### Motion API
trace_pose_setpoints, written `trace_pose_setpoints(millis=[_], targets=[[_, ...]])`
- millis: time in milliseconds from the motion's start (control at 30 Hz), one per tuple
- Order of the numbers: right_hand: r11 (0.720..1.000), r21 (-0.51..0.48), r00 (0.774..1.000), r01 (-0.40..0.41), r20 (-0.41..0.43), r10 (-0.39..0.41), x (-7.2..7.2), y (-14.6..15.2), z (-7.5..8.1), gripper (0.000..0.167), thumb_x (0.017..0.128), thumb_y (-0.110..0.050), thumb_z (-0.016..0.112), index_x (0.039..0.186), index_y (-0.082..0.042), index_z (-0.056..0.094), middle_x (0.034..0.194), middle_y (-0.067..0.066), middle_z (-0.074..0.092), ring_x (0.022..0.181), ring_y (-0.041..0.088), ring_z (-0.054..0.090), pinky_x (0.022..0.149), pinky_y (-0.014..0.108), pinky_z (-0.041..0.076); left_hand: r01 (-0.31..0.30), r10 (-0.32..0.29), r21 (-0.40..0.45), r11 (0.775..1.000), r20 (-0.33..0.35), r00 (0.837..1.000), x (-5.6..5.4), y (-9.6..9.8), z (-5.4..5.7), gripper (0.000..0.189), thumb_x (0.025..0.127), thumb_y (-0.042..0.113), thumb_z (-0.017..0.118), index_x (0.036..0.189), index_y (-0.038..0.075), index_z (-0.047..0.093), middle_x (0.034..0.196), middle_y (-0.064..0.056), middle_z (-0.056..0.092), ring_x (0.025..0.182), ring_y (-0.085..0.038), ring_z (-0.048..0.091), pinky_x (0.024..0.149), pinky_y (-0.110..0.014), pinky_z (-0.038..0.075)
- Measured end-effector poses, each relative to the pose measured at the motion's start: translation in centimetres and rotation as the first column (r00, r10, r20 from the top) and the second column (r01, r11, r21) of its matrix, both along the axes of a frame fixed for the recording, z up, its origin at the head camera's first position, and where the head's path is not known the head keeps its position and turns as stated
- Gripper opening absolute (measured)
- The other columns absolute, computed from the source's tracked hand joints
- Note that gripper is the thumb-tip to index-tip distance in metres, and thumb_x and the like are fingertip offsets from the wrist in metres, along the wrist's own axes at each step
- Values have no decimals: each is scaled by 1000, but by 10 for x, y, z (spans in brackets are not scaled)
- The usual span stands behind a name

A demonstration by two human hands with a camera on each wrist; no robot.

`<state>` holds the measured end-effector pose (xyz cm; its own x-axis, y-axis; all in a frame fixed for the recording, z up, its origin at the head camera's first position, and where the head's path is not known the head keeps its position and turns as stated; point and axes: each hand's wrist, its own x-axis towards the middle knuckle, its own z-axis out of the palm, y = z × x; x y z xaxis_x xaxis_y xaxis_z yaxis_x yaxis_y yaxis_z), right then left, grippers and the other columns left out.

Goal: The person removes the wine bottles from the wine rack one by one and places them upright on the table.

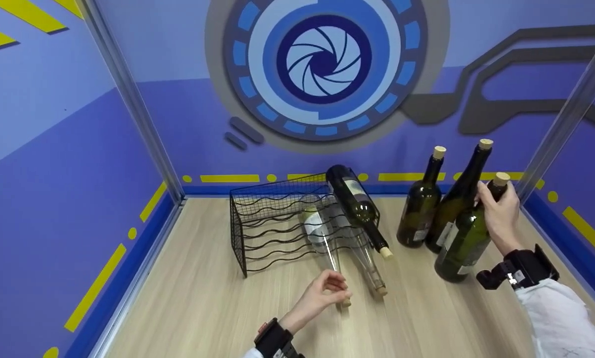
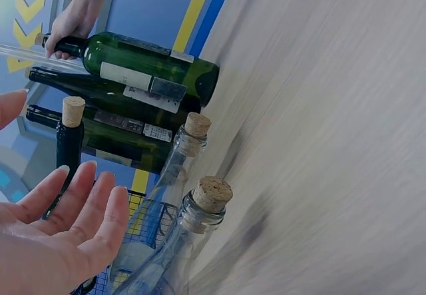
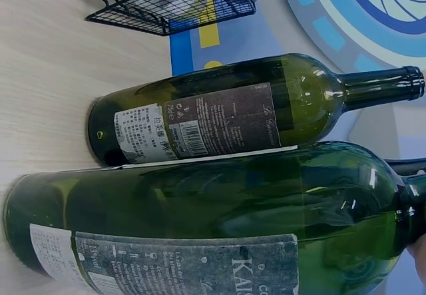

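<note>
My right hand (image 1: 503, 214) grips the neck of a green wine bottle (image 1: 464, 246), which leans slightly with its cork up. Behind it stand two dark corked wine bottles (image 1: 419, 211). My left hand (image 1: 322, 293) has loosely bent fingers and nothing in them; in the left wrist view its palm (image 2: 60, 255) faces up beside the corked necks. It overlaps the neck of a clear bottle (image 1: 329, 253) lying in the black wire rack (image 1: 267, 233). A second clear bottle (image 1: 369, 263) lies next to that one. On the rack's upper level rests a dark bottle (image 1: 359, 201), cork forward.
Wavy wire rows of the rack show to the left of the bottles. A light wood tabletop (image 1: 188, 298) carries everything, bounded by a printed blue back wall (image 1: 178, 124) and side walls with metal corner posts (image 1: 133, 94).
</note>
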<state>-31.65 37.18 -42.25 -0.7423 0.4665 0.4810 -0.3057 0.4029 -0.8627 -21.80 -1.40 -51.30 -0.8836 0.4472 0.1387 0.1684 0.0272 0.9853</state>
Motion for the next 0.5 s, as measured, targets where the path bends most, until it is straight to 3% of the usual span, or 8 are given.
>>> trace_pose_setpoints(millis=[167, 500], targets=[[1000, -5, 1000, -5, 11, 5, 0, 1, 1, 21, 88, -25, 58, 93, -7, 48, 70, 3, 54, 62, 13, 50, 57, 19, 37, -5, 6, -17, 1000, 22, 1000, -7, 2, -18, 35, 81, 10, 66, 109, -3, 49, 101, -11, 55, 90, -21, 52, 78, -32, 43], [996, -20, 996, -83, -22, 83, 19, -15, 18, 17, 89, -17, 57, 92, -3, 48, 69, 7, 55, 63, 14, 51, 57, 20, 39, 29, -29, 23, 999, 33, 999, -9, 5, -20, 34, 82, 7, 64, 110, -6, 48, 102, -18, 53, 91, -24, 52, 77, -32, 45]])
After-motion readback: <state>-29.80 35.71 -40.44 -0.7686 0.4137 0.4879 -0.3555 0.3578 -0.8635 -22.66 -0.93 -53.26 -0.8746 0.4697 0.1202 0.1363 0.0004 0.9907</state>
